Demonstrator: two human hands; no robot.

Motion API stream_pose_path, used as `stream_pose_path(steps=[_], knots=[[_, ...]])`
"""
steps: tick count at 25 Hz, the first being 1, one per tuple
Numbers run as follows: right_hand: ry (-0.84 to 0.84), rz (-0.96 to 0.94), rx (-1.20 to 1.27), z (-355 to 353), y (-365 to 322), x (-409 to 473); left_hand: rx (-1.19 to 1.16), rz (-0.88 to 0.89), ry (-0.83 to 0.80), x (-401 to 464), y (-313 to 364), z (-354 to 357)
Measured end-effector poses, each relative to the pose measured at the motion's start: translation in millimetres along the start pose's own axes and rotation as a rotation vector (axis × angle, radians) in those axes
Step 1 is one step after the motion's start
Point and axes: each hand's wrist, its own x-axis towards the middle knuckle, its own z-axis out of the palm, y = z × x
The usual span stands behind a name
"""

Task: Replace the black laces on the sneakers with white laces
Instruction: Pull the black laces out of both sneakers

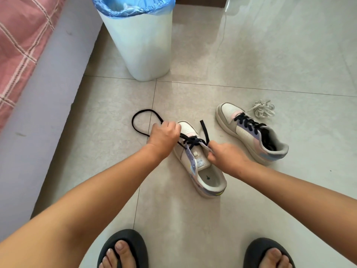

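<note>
Both forearms are bare, with no sleeves showing. Each foot wears a dark slipper, seemingly rubber, toes uncovered.

Near white-and-pastel leather sneaker flat on tile floor, toe away from me, black flat lace half out, long loop lying on floor to left. Second same-looking sneaker just to right, black lace fully in. White flat laces in loose pile beside its toe.
</note>
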Motion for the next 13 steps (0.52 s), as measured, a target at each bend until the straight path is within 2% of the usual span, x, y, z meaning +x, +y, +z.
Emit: stream_pose_path(steps=[1,3,4,5,6,7,9,11,13], knots=[[0.002,-0.007,-0.009,1,-1,1,-0.057,-0.108,-0.101,2,6,-7],[0.003,0.005,0.023,2,-1,1,-0.344,-0.363,-0.285,-12,13,-4],[0.002,0.016,0.047,2,0,1,-0.538,-0.561,-0.428,-15,16,0],[-0.002,0.022,0.059,2,1,1,-0.716,-0.679,-0.574,-19,18,3],[-0.008,0.024,0.062,2,2,1,-0.834,-0.688,-0.622,-20,19,6],[-0.011,0.023,0.06,2,2,0,-0.876,-0.654,-0.598,-20,19,9],[-0.009,0.017,0.047,2,0,-1,-0.853,-0.556,-0.475,-19,18,11],[-0.015,0.019,0.042,2,0,-1,-0.745,-0.456,-0.376,-16,15,13],[-0.023,0.032,0.059,0,1,0,-0.456,-0.274,-0.327,-13,11,10]])
